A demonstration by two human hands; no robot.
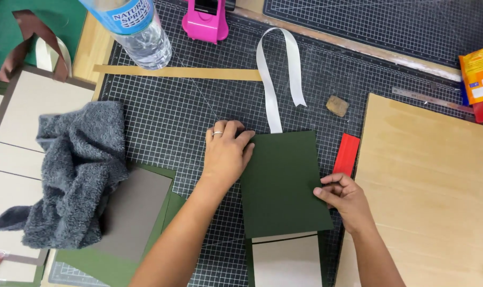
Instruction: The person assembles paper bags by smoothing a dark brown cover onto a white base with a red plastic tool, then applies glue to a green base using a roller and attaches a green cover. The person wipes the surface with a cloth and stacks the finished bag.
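Dark green and matte, the rectangular sheet of card (284, 183) lies flat near the middle of the black gridded cutting mat (172, 117) that covers the worktop, with its long axis running from twelve to six o'clock and tipped slightly towards one. Both hands are on it, at opposite long edges. The left hand (226, 154) sits at the card's ten o'clock corner, palm down and nearly flat, fingers together with their tips pressing over the top left edge; it pins the card and grips nothing. The right hand (345, 197) is at the card's four o'clock side, fingers curled, pinching the right edge between thumb and fingertips. So the card lies to the right of the left hand and to the left of the right hand, each equally close, both touching.

At the card's twelve o'clock edge a white satin ribbon loop (276, 74) emerges from beneath and arches up the mat. At six o'clock a pale grey board panel (286, 260) shows below the card's lower edge. A red flat strip (347, 154) lies just beside the card at two o'clock, and beyond it a large light wooden board (427, 186). A grey fluffy towel (76, 175) lies well apart at nine o'clock.
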